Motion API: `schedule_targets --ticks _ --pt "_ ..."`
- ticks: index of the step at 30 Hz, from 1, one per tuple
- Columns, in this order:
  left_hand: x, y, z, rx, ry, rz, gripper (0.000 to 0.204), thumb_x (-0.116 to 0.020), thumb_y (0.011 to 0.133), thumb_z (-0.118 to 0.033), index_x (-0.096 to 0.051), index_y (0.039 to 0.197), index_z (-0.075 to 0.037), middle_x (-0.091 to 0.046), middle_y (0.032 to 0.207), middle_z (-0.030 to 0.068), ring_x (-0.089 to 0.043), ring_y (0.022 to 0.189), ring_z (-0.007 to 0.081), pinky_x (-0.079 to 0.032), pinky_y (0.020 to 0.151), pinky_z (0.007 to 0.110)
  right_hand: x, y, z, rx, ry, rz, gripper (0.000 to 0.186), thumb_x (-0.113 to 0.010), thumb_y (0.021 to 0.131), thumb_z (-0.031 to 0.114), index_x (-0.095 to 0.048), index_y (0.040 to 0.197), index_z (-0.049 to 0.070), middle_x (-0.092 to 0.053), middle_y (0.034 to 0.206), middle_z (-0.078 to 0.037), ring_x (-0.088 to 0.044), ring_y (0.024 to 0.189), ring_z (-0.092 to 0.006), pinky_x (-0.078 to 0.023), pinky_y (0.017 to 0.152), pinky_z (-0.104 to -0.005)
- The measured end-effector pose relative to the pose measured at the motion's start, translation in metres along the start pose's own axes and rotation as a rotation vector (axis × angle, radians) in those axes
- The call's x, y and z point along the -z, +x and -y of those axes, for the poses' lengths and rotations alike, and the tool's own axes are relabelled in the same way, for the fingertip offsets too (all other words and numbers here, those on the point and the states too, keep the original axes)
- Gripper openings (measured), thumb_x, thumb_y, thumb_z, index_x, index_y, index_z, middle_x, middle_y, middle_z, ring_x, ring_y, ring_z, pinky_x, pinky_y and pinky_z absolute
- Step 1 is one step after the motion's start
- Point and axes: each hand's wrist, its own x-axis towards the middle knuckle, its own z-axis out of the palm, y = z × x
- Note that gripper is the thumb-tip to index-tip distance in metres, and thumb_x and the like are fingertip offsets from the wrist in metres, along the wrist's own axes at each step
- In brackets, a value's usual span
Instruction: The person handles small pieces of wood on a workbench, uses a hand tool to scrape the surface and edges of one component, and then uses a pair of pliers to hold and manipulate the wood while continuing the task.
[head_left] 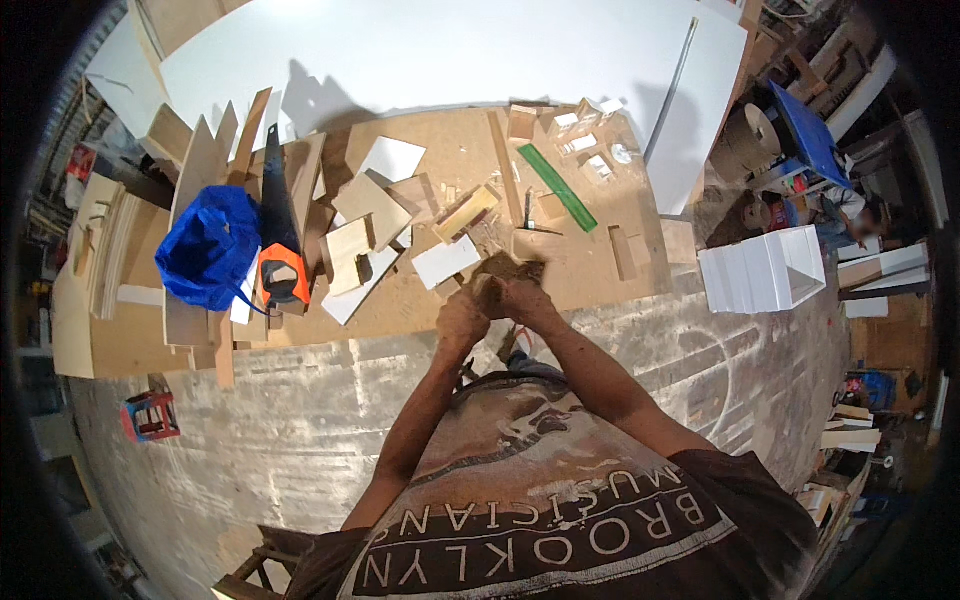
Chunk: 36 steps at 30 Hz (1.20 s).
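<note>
A small, brown, blocky piece [513, 267] is clasped in the bare left hand [464, 317] and the bare right hand [526, 302], held close together at the near edge of the tan wooden worktable [582, 268].

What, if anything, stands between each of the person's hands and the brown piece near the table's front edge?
Nothing visible: the left hand and right hand both hold the brown piece directly, near the table's front edge.

Counting two bare hands [522, 302], plus one saw [281, 215], one blue bag [208, 245], one green strip [558, 188] and, yeah, just one T-shirt [470, 480].
</note>
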Motion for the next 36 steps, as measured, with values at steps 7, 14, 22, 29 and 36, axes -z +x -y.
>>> schedule_targets --ticks 7,14,22,29,36 --pt "-0.004 0.018 0.024 -0.02 -0.132 0.059 0.051 -0.069 0.086 -0.041 -0.064 0.117 -0.002 -0.07 0.103 0.0286 -0.069 0.098 0.0445 -0.055 0.086 0.052 -0.023 -0.005 -0.014 -0.002 0.079 -0.083 0.039 -0.037 0.105 0.031 -0.061 0.109 0.0 -0.068 0.096 -0.028 -0.068 0.088 -0.0456 -0.055 0.074 -0.0548" --pt "-0.027 0.037 0.055 -0.046 -0.094 0.011 0.06 -0.068 0.086 -0.05 -0.062 0.128 -0.008 -0.07 0.108 0.0257 -0.069 0.1 0.0421 -0.055 0.087 0.049 0.005 -0.014 0.024 -0.084 0.158 0.007 0.041 -0.038 0.106 0.032 -0.063 0.101 0.0 -0.066 0.093 -0.029 -0.066 0.086 -0.0487 -0.054 0.077 -0.0552" --pt "-0.007 0.027 0.031 -0.025 -0.05 0.032 0.053 -0.064 0.089 -0.049 -0.064 0.122 -0.007 -0.07 0.105 0.0267 -0.069 0.099 0.0438 -0.055 0.085 0.051 0.021 -0.003 0.023 -0.068 0.138 0.062 0.053 -0.032 0.107 0.037 -0.062 0.11 -0.006 -0.068 0.1 -0.029 -0.068 0.09 -0.0459 -0.054 0.081 -0.0558" --pt "-0.011 0.022 0.033 -0.126 -0.092 -0.002 0.055 -0.067 0.087 -0.048 -0.063 0.129 -0.012 -0.07 0.106 0.0263 -0.069 0.098 0.0435 -0.054 0.087 0.053 0.008 0.002 0.007 0.061 -0.04 0.065 0.05 -0.033 0.106 0.032 -0.067 0.104 -0.004 -0.069 0.101 -0.029 -0.069 0.09 -0.045 -0.055 0.083 -0.0548" --pt "-0.004 0.021 0.019 -0.02 -0.091 0.02 0.045 -0.07 0.085 -0.036 -0.065 0.121 -0.009 -0.071 0.102 0.0271 -0.069 0.097 0.0456 -0.055 0.085 0.054 -0.014 0.004 -0.012 0.113 -0.085 -0.04 0.049 -0.031 0.107 0.032 -0.065 0.108 -0.003 -0.069 0.099 -0.029 -0.07 0.092 -0.0425 -0.055 0.082 -0.0562"
